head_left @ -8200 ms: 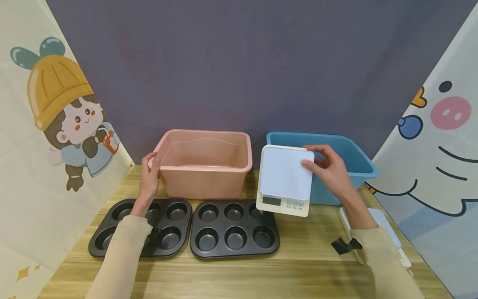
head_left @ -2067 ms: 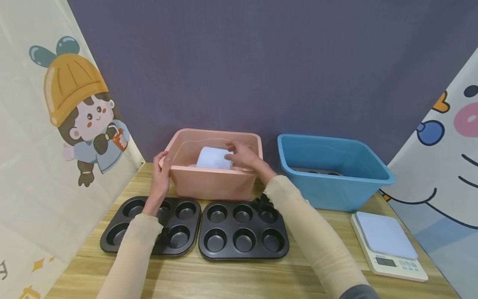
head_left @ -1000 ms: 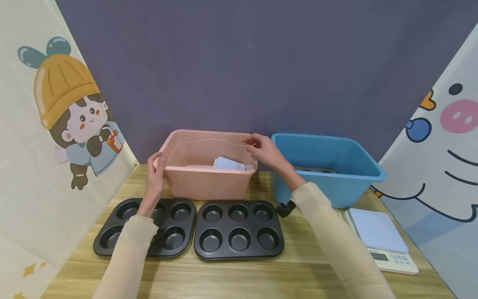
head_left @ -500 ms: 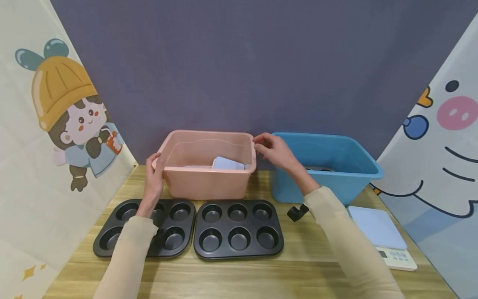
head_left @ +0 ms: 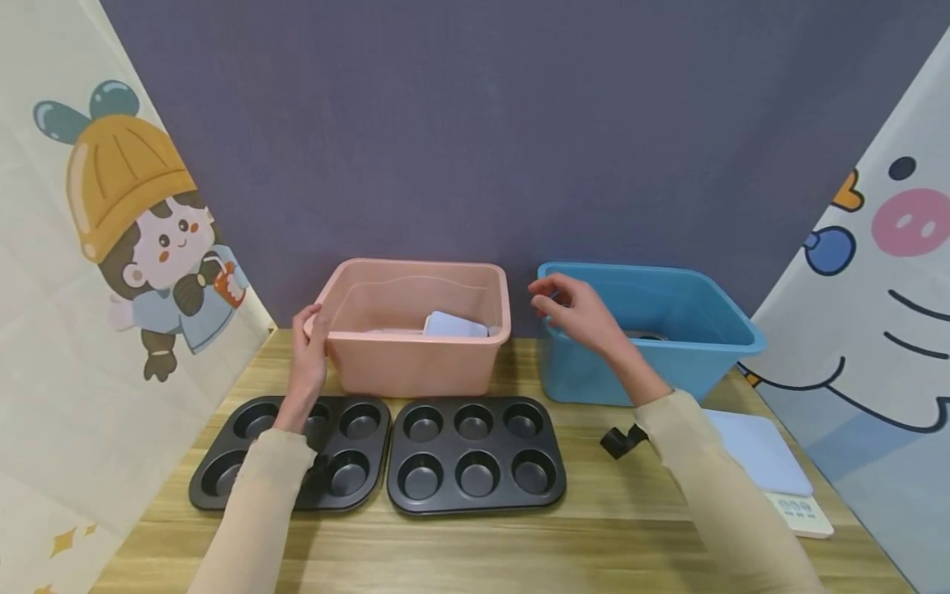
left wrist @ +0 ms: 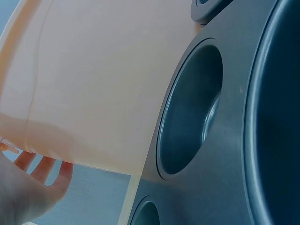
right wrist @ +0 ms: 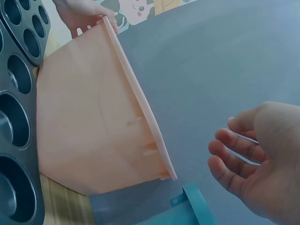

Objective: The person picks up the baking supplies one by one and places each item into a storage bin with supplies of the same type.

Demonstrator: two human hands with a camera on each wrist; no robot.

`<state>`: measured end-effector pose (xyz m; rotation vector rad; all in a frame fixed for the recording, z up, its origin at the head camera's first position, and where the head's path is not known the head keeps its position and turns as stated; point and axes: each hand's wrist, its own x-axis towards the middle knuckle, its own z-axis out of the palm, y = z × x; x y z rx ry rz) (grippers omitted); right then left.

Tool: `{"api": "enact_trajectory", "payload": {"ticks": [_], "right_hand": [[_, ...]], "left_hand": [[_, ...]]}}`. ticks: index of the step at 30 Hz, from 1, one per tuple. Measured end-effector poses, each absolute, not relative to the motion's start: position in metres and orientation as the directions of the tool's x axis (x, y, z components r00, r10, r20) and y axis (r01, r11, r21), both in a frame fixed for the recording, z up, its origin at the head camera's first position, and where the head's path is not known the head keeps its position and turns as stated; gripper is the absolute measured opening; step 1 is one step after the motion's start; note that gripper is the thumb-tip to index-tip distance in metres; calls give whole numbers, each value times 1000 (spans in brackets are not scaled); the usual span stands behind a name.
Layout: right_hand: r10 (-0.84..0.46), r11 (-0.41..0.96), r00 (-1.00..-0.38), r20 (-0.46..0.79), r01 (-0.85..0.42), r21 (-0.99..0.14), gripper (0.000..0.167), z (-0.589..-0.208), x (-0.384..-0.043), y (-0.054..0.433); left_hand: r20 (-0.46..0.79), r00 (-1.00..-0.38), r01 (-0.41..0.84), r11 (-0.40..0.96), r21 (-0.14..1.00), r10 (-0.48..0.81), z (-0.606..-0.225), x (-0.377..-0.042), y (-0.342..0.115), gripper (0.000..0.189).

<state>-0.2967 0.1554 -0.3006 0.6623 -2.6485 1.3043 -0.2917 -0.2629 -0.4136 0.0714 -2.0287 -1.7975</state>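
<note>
In the head view my left hand [head_left: 303, 371] grips the left rim of a pink plastic bin [head_left: 411, 367]. The left wrist view shows its fingers [left wrist: 62, 180] bent at the bin's edge. Inside the pink bin a white kitchen scale [head_left: 454, 325] leans toward the right end, its lower part hidden by the front wall. My right hand [head_left: 582, 318] is in the air over the left edge of a blue bin [head_left: 712, 355]. It holds nothing, and its fingers are loosely curved, as the right wrist view also shows.
Two black muffin pans, a left one [head_left: 364, 450] partly under my left forearm and a right one [head_left: 475, 437], lie before the pink bin. A second kitchen scale [head_left: 764, 454] lies at the right, partly behind my right sleeve. Something dark [head_left: 647, 336] sits inside the blue bin.
Earlier my right hand held a kitchen scale and lowered it into the pink bin. It has let go and drawn away rightward toward the blue bin. My left hand stays on the pink rim.
</note>
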Motion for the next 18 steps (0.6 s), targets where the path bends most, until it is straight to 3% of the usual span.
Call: {"api": "enact_trajectory", "payload": {"ticks": [18], "right_hand": [[-307,530,-894,328,-447,-721,28,-325,-263,222]], "left_hand": [[238,-925,212,118,970,-297,-393,-275,-255,50]]}}
